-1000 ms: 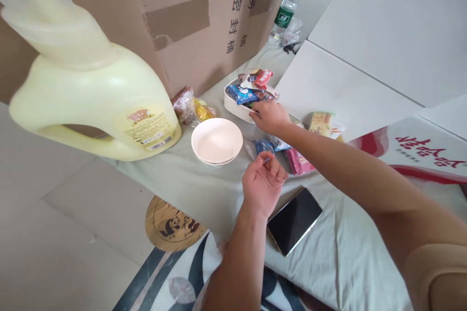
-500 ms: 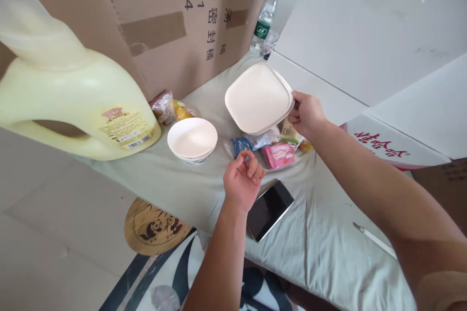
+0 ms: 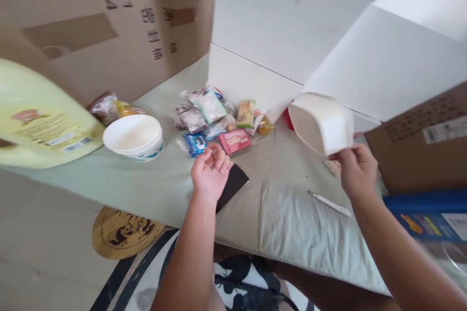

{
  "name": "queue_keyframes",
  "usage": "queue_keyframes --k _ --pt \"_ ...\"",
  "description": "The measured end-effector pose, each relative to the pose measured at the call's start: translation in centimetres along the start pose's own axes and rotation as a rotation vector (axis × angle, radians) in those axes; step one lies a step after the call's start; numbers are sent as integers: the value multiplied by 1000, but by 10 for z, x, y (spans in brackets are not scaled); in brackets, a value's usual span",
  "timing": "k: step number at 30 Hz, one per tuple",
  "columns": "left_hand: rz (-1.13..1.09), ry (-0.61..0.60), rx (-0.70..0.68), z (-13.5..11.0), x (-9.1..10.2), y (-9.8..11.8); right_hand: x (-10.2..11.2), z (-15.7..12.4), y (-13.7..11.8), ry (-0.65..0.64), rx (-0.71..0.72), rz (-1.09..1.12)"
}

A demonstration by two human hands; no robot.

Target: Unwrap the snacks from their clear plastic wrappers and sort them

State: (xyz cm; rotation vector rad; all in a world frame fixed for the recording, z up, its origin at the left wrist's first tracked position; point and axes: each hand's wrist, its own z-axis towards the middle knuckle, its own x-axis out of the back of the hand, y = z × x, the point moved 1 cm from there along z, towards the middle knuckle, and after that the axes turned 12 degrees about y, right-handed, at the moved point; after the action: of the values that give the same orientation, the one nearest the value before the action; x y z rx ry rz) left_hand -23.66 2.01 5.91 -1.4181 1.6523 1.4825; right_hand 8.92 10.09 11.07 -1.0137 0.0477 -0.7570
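My right hand (image 3: 359, 170) grips a white square dish (image 3: 335, 124) by its lower edge, holding it tilted up off the table at the right. The dish is slightly blurred; it could be more than one nested together. My left hand (image 3: 210, 172) is palm up with its fingers curled in toward the thumb; whatever it may hold is too small to make out. Just beyond that hand lie a pink packet (image 3: 235, 141) and a blue packet (image 3: 195, 145). A dark phone (image 3: 233, 184) is partly hidden behind the left hand. White round bowls (image 3: 133, 136), nested together, stand to the left.
Several small wrapped packets (image 3: 209, 107) lie in a heap at the back. A white pen-like tool (image 3: 330, 203) rests on the cloth-covered table (image 3: 292, 233). A yellow jug (image 3: 44, 121) and a cardboard box (image 3: 109, 58) border the left; another box (image 3: 419, 155) stands right.
My view has turned right. My right hand has carried the dish rightward, away from above the packets, and tipped it up on edge. My left hand stays curled near the packets and phone.
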Motion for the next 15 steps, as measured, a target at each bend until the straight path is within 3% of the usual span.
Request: queue_keyframes --k 2,5,10,15 --pt "86 15 -27 1 -7 -11 18 -7 27 -83 207 -280" --pt "197 16 -54 2 -20 -30 24 -10 58 -191 356 -427" --pt "334 -37 -25 -3 -39 -71 29 -14 85 -329 344 -331" --pt "463 -64 -2 -1 -48 -113 83 -49 94 -210 236 -219"
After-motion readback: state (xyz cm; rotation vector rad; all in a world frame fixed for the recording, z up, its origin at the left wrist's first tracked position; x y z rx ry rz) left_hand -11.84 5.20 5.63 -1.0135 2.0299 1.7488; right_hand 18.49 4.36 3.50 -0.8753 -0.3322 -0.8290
